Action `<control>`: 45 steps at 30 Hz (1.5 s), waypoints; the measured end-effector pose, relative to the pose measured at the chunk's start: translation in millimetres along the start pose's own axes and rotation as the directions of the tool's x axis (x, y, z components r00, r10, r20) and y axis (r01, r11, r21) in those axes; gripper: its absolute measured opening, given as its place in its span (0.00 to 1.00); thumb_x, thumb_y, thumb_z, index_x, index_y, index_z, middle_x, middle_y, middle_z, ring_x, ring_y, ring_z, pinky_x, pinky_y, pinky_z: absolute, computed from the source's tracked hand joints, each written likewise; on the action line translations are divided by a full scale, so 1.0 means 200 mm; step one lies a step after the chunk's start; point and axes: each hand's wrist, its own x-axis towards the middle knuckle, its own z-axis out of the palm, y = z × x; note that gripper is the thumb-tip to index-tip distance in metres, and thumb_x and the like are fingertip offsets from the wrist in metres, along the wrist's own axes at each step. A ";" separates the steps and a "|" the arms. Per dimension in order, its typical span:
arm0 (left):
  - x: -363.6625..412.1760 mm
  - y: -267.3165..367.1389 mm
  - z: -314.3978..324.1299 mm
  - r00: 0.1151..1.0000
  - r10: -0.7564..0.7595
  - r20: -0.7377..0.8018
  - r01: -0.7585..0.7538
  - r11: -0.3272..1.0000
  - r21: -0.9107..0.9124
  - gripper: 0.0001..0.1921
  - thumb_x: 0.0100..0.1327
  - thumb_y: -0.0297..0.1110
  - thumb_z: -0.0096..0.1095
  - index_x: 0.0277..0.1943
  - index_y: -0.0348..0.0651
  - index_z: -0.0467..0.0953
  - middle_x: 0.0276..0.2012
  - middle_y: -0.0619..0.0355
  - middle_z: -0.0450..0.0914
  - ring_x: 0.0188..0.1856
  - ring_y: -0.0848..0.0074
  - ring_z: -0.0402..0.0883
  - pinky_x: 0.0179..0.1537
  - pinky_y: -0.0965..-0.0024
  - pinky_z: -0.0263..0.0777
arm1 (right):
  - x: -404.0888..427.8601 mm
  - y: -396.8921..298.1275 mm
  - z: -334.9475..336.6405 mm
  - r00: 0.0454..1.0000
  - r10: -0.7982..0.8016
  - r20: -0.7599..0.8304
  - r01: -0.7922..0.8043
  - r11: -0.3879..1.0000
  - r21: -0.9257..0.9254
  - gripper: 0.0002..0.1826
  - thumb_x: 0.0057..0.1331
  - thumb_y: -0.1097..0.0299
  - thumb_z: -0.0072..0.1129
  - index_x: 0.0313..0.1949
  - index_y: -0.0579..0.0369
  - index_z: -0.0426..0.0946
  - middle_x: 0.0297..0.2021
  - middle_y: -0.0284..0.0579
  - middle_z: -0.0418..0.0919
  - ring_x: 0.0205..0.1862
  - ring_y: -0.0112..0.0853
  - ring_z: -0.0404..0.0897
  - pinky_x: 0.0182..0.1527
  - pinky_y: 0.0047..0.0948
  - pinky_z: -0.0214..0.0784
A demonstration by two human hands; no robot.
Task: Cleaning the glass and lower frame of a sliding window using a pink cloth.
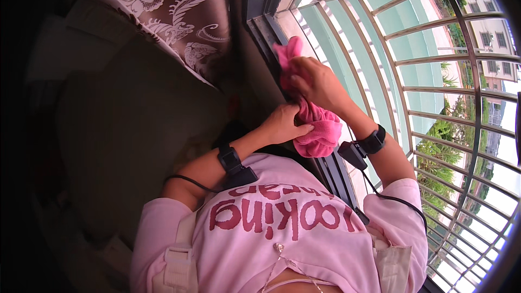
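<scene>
A bunched pink cloth [319,138], which looks like a towel, hangs over the dark metal window track [270,44]. My left hand [287,124] grips its lower part, with the thumb across the folds. Higher up, my right hand [315,81] is closed around the same cloth, and a loose end sticks out beyond my fingers. Between the two hands the fabric is twisted and narrow. Below my left hand it bulges into a rounded bundle. Part of the cloth is hidden under my fingers.
Metal security bars [395,61] curve along the right side, with greenery and buildings outside. A patterned curtain [183,8] hangs at the upper left. The floor area on the left is very dark. Black devices are strapped on both forearms, with cables [401,200].
</scene>
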 end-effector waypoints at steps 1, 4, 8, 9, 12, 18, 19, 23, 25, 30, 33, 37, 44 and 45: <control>-0.01 -0.02 0.03 0.995 -0.012 -0.097 -0.001 0.992 -0.128 0.20 0.50 0.40 0.75 0.33 0.32 0.73 0.29 0.44 0.77 0.33 0.54 0.80 0.37 0.59 0.73 | 0.02 0.04 0.07 0.999 0.009 0.048 -0.006 0.998 -0.061 0.14 0.61 0.68 0.56 0.46 0.55 0.73 0.36 0.54 0.75 0.39 0.51 0.78 0.42 0.46 0.71; -0.04 -0.03 0.01 0.981 0.024 -0.190 -0.015 0.999 0.046 0.22 0.50 0.42 0.77 0.32 0.32 0.73 0.27 0.44 0.76 0.31 0.54 0.79 0.34 0.58 0.72 | 0.12 0.08 0.10 0.994 -0.001 0.113 0.017 0.989 -0.146 0.12 0.61 0.68 0.56 0.45 0.51 0.74 0.36 0.53 0.75 0.40 0.50 0.78 0.41 0.45 0.71; -0.04 -0.07 0.00 0.974 0.013 -0.225 -0.003 0.999 0.045 0.22 0.53 0.41 0.76 0.30 0.32 0.70 0.26 0.44 0.76 0.27 0.56 0.80 0.30 0.60 0.72 | 0.26 0.10 0.13 0.998 -0.042 0.055 0.052 0.982 -0.184 0.13 0.60 0.68 0.57 0.45 0.50 0.75 0.38 0.53 0.74 0.41 0.51 0.78 0.42 0.45 0.71; -0.02 -0.08 0.00 0.973 0.014 -0.232 -0.003 0.999 0.046 0.22 0.53 0.41 0.76 0.30 0.32 0.70 0.26 0.44 0.76 0.27 0.56 0.80 0.30 0.60 0.72 | 0.34 0.12 0.13 0.997 -0.049 0.057 0.058 0.981 -0.186 0.13 0.60 0.68 0.57 0.45 0.50 0.75 0.38 0.53 0.74 0.41 0.51 0.78 0.42 0.45 0.71; 0.04 -0.14 0.00 0.901 -0.136 -0.411 0.096 0.989 -0.116 0.16 0.61 0.34 0.69 0.35 0.31 0.69 0.29 0.46 0.80 0.21 0.70 0.82 0.23 0.68 0.72 | 0.62 0.16 0.13 0.996 -0.083 -0.025 0.078 0.982 -0.172 0.14 0.62 0.66 0.56 0.47 0.51 0.75 0.41 0.55 0.75 0.43 0.52 0.78 0.44 0.45 0.72; 0.11 -0.10 -0.16 0.889 -0.394 -0.234 0.235 0.831 -0.504 0.12 0.69 0.33 0.58 0.37 0.30 0.71 0.28 0.53 0.82 0.25 0.74 0.84 0.25 0.73 0.75 | 0.73 0.21 0.15 0.961 -0.207 -0.182 0.172 0.966 -0.192 0.09 0.61 0.66 0.54 0.40 0.53 0.76 0.39 0.56 0.77 0.43 0.51 0.78 0.42 0.47 0.72; 0.11 -0.10 -0.14 0.889 -0.392 -0.238 0.232 0.831 -0.505 0.12 0.69 0.33 0.58 0.37 0.30 0.71 0.28 0.53 0.82 0.25 0.74 0.84 0.25 0.73 0.75 | 0.71 0.23 0.14 0.971 -0.221 -0.087 0.199 0.958 -0.204 0.10 0.61 0.66 0.54 0.40 0.53 0.76 0.38 0.56 0.78 0.43 0.51 0.78 0.42 0.47 0.72; 0.06 -0.16 -0.09 0.919 -0.272 -0.285 0.215 0.952 -0.217 0.15 0.64 0.36 0.62 0.30 0.31 0.73 0.23 0.50 0.80 0.25 0.69 0.83 0.28 0.67 0.73 | 0.48 0.13 0.04 0.963 -0.064 0.262 0.111 0.979 -0.171 0.16 0.60 0.66 0.56 0.48 0.56 0.75 0.42 0.58 0.77 0.45 0.53 0.78 0.47 0.47 0.72; 0.05 -0.21 -0.06 0.918 -0.173 -0.357 0.175 0.984 -0.027 0.13 0.57 0.35 0.65 0.28 0.32 0.74 0.23 0.47 0.79 0.26 0.61 0.82 0.30 0.62 0.72 | 0.38 0.21 0.01 0.934 -0.118 0.336 0.177 0.973 -0.150 0.17 0.60 0.66 0.57 0.47 0.57 0.75 0.41 0.58 0.78 0.44 0.52 0.78 0.47 0.45 0.72; 0.06 -0.16 -0.06 0.889 -0.049 -0.454 0.084 0.995 0.057 0.12 0.57 0.34 0.66 0.28 0.33 0.75 0.22 0.47 0.78 0.26 0.61 0.81 0.31 0.61 0.71 | 0.38 0.14 -0.08 0.997 -0.052 0.054 0.053 0.998 -0.017 0.13 0.60 0.63 0.57 0.39 0.59 0.76 0.34 0.58 0.78 0.40 0.54 0.78 0.44 0.46 0.70; 0.12 -0.18 -0.06 0.841 -0.089 -0.533 0.095 0.995 -0.016 0.13 0.58 0.36 0.67 0.29 0.33 0.76 0.22 0.46 0.78 0.25 0.60 0.80 0.30 0.61 0.70 | 0.51 0.13 -0.07 0.935 0.116 -0.336 -0.080 0.990 0.119 0.19 0.61 0.63 0.60 0.48 0.60 0.70 0.36 0.60 0.80 0.39 0.56 0.79 0.42 0.47 0.71; 0.14 -0.19 -0.11 0.819 -0.165 -0.550 0.137 0.986 -0.093 0.15 0.60 0.39 0.67 0.29 0.33 0.76 0.22 0.44 0.77 0.24 0.59 0.80 0.29 0.61 0.69 | 0.64 0.16 0.02 0.978 0.029 -0.208 0.011 0.982 0.189 0.20 0.61 0.63 0.58 0.50 0.60 0.70 0.39 0.62 0.80 0.42 0.57 0.80 0.44 0.47 0.71; 0.13 -0.21 -0.13 0.814 -0.158 -0.559 0.218 0.975 0.042 0.18 0.60 0.42 0.67 0.28 0.33 0.75 0.23 0.42 0.77 0.25 0.54 0.79 0.29 0.58 0.68 | 0.71 0.20 0.14 0.939 -0.283 -0.195 0.188 0.899 -0.395 0.19 0.59 0.60 0.60 0.47 0.53 0.76 0.38 0.57 0.80 0.40 0.53 0.79 0.47 0.48 0.69; 0.12 -0.22 -0.12 0.814 -0.164 -0.557 0.222 0.974 0.038 0.18 0.60 0.42 0.67 0.28 0.33 0.75 0.23 0.42 0.77 0.25 0.54 0.79 0.29 0.58 0.68 | 0.72 0.18 0.11 0.941 -0.279 -0.191 0.187 0.900 -0.393 0.19 0.59 0.60 0.60 0.47 0.53 0.76 0.38 0.57 0.80 0.40 0.53 0.79 0.47 0.48 0.69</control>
